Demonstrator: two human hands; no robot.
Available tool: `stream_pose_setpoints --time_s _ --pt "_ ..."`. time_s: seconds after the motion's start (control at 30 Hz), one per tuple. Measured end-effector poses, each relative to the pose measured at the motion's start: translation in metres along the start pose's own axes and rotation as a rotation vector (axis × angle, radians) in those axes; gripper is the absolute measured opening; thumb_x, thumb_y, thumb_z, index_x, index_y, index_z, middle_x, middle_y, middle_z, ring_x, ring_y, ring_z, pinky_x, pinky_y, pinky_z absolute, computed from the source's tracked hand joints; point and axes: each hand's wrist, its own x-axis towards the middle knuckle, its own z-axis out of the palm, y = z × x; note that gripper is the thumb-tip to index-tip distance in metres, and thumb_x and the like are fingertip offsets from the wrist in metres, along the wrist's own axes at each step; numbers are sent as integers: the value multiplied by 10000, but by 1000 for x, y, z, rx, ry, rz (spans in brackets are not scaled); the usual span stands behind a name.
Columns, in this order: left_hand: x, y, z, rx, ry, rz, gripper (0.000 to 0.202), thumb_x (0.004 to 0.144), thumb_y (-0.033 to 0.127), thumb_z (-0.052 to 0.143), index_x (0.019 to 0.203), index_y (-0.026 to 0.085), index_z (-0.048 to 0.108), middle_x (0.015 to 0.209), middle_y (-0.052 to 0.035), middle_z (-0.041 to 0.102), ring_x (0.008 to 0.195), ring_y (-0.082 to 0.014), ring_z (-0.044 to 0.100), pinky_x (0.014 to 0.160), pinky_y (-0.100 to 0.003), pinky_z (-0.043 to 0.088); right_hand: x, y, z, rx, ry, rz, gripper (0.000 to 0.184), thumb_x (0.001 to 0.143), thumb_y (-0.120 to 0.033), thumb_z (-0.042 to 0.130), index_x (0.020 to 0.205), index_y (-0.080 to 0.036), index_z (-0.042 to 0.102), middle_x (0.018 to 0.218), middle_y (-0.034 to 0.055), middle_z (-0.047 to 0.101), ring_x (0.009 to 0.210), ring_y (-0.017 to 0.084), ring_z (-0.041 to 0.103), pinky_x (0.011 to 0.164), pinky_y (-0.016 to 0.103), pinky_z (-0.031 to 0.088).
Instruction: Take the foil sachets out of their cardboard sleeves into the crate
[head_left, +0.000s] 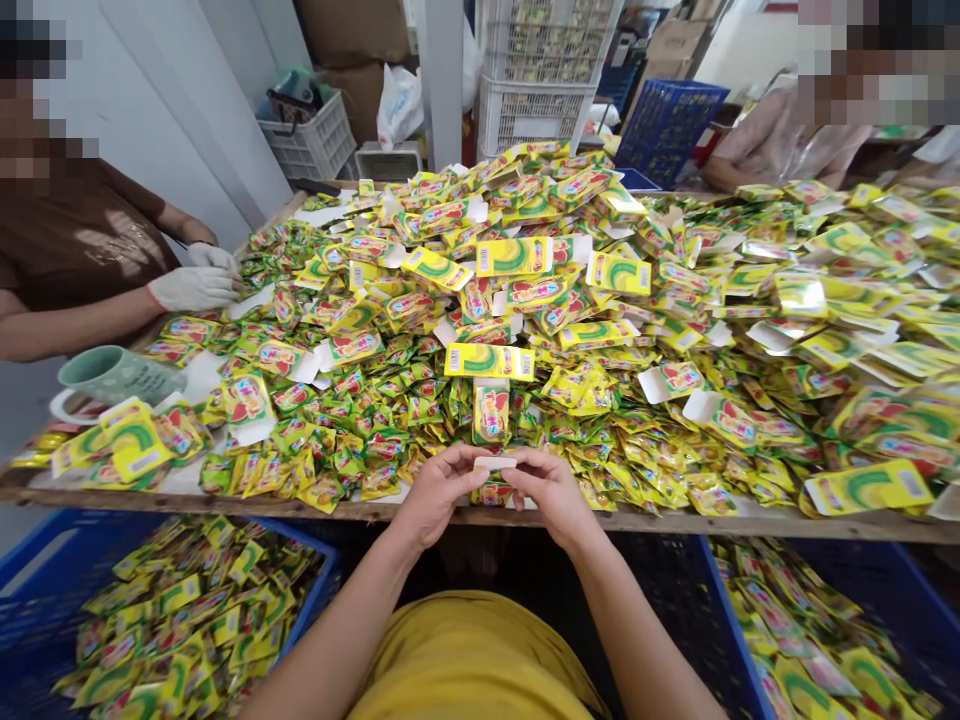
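Between my two hands, just over the table's front edge, is a small printed candy box with a white end flap raised. My left hand grips its left side, and my right hand grips its right side; both have thumb and fingers closed on it. Right beyond my fingertips another box with a red fruit print lies on the heap. Behind that one rests a yellow box with a green curve. Small yellow candy packets and green candy packets surround them.
A wooden-edged table carries the heap. Blue crates of boxes stand below at left and right. A green mug sits at the left. One co-worker with white gloves works there; another person is at far right.
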Motion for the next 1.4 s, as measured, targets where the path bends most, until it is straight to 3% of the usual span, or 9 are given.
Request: stream_pose_setpoints --time_s 0.23,0.4,0.53,0.67,0.87,1.03,1.2,1.3,1.4 --pt "6 -3 -1 253 119 185 199 750 245 697 933 178 735 973 -66 735 924 -205 652 872 -325 493 3 -6 8 -169 25 -156 192 755 -382 696 852 -233 771 821 33 659 549 103 559 451 234 489" --pt "7 -10 6 342 155 286 258 816 267 632 1056 200 700 1041 -57 719 957 -189 649 886 -308 488 7 2 7 -168 125 -143 220 705 -366 745 855 -205 748 714 15 676 490 122 597 440 251 514" --pt "9 -9 6 418 141 327 195 824 261 625 984 183 705 904 -47 722 832 -170 657 769 -275 507 6 5 6 -172 126 -172 190 712 -355 742 824 -202 740 751 16 684 507 123 609 466 260 534" --pt "9 -9 2 506 114 462 97 814 231 649 846 171 718 867 -56 713 846 -174 654 804 -289 503 3 4 4 -117 78 -152 168 686 -331 763 779 -195 732 790 19 684 545 126 621 512 275 547" --pt "9 -9 -1 530 78 533 84 817 194 644 860 164 709 881 -70 712 859 -172 659 809 -295 517 10 -3 1 -234 67 -104 174 663 -327 761 698 -175 685 593 -11 638 493 119 560 472 246 493" --pt "10 -4 0 555 52 534 108 820 175 643 893 172 724 895 -68 721 855 -164 665 792 -278 525 14 -11 -5 -613 33 -356 74 746 -259 698 710 -195 697 649 11 673 583 149 601 550 259 478" --pt "4 -15 -5 583 33 607 162 835 170 633 962 209 726 964 -64 719 925 -168 656 867 -311 515 -1 6 -3 -666 26 -560 35 814 -235 665 838 -220 685 876 51 689 845 196 644 734 324 512" --pt "0 -27 -10 629 -16 644 210 821 170 650 1017 223 704 1056 -71 696 993 -182 640 899 -332 508 -14 21 2 -690 130 -691 108 869 -175 580 879 -226 674 947 65 665 934 202 619 833 372 492" --pt "0 -35 -10 690 -44 637 226 842 159 612 1052 217 674 1027 -66 698 991 -182 635 896 -331 506 -18 24 -7 -753 115 -728 194 886 -149 528 980 -240 671 1029 71 646 986 206 594 867 386 478"
